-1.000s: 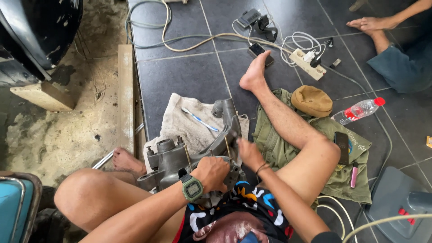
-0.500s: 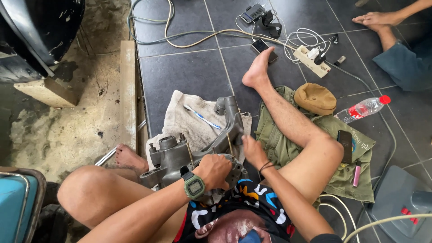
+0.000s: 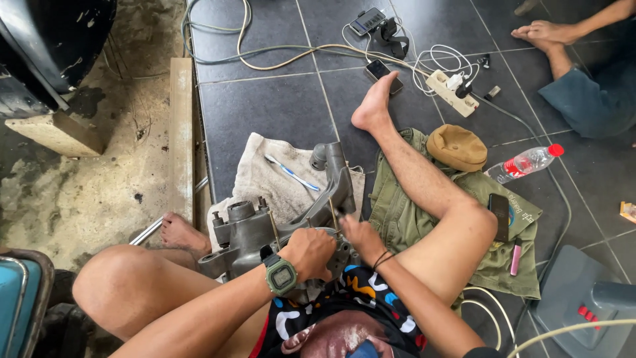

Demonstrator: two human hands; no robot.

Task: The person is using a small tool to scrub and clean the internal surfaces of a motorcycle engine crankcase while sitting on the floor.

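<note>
**Engine casing gripped between the knees on a tiled floor**

A grey metal engine casing (image 3: 265, 229) is seen on the floor between the person's legs, partly resting on a beige towel (image 3: 278, 179). Its top edge is clasped by the left hand (image 3: 310, 253), on whose wrist a green watch (image 3: 281, 276) is worn. The right hand (image 3: 359, 233) is clenched around something small at the casing's rim; what is held cannot be told. Thin studs (image 3: 273, 229) are seen standing up from the casing, and its long arm (image 3: 334, 182) is stretched away over the towel.

A blue toothbrush (image 3: 291, 172) is laid on the towel. Just right of the towel, an olive cloth (image 3: 397, 212) is spread beneath the right leg; on it a tan cap (image 3: 457, 147), a dark phone (image 3: 499, 215) and a pink pen (image 3: 515, 258) are placed. A plastic bottle (image 3: 523, 162) with a red cap is laid beside the cap; its contents cannot be made out.

Farther off, a white power strip (image 3: 450, 93) with chargers plugged in, two phones (image 3: 383, 69) and tangled cables (image 3: 265, 53) are spread over the tiles. A wooden plank (image 3: 180, 132) is laid along the tile edge at left. Another person's feet (image 3: 546, 32) are seen at the top right.
</note>
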